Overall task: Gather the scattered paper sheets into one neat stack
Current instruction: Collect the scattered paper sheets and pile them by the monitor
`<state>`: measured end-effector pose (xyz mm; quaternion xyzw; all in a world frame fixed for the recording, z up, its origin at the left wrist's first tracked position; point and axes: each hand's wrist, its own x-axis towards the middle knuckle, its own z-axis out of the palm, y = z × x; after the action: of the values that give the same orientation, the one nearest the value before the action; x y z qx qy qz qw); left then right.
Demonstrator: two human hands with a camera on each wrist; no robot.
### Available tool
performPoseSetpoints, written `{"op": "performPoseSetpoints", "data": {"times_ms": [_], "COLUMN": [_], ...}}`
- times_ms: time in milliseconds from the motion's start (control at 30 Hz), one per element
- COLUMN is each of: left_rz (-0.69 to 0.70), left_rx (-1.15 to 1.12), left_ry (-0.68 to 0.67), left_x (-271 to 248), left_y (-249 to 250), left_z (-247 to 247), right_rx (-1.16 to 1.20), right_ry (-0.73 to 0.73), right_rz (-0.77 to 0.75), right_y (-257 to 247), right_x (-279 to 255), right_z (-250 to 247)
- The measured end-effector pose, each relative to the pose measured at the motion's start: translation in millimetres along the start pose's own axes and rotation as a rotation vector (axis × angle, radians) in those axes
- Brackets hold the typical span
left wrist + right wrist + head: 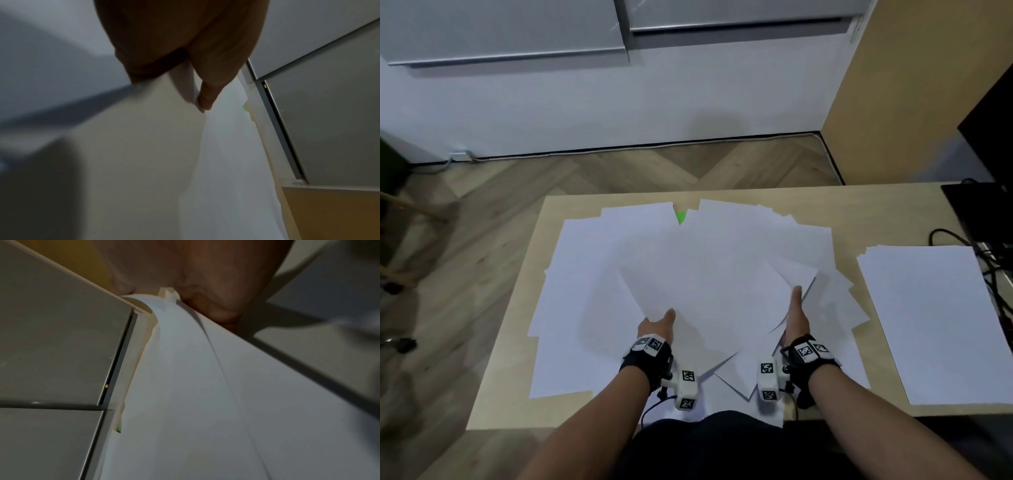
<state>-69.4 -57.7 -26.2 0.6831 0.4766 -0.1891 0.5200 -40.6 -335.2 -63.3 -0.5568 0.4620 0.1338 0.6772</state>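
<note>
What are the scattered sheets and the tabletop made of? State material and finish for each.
Scattered sheets: thin white paper, matte; they bend and curl where the left hand and right hand lift them. Tabletop: pale wood-look surface with faint grain, low sheen; probably laminate, though solid wood cannot be ruled out.

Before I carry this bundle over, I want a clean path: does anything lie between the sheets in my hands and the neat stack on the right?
No solid obstacle shows. Between the held sheets and the neat stack lie only loose sheets and a bare strip of table. The left hand and right hand already grip the bundle's edges.
</note>
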Motion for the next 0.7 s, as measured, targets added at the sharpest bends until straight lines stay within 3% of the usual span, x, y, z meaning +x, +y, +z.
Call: {"op": "performPoseSetpoints", "data": {"times_ms": [100,267,433,567,700], "left_rz": [-0.088,-0.088,0.089,0.259,0.275], "left_rx": [0.139,0.266,0.451,0.475,0.33], "left_ry": [-0.061,-0.096,-0.185,-0.023,0.063], "left_x": [-3.8,-0.4,-3.3,-3.7,5.4], "left_y": [-0.1,0.8,4.1,-5.7,-1.1], "left_z": [5.8,8.2,9.4,1.2,-12.7], "right_rx": [0.022,0.008,-0.153,-0.211,-0.287], "right_ry": [-0.014,0.049,0.154,0.168,0.176], "right_rz": [-0.084,-0.083,-0.076,-0.085,-0.122], "right_y": [0.9,-13.7,-10.4,-18.0,-28.2], "right_x": [3.9,-30.0,-16.9,-14.2,-8.5], "right_z": [1.9,11.0,7.1,-2.3,-18.9]}}
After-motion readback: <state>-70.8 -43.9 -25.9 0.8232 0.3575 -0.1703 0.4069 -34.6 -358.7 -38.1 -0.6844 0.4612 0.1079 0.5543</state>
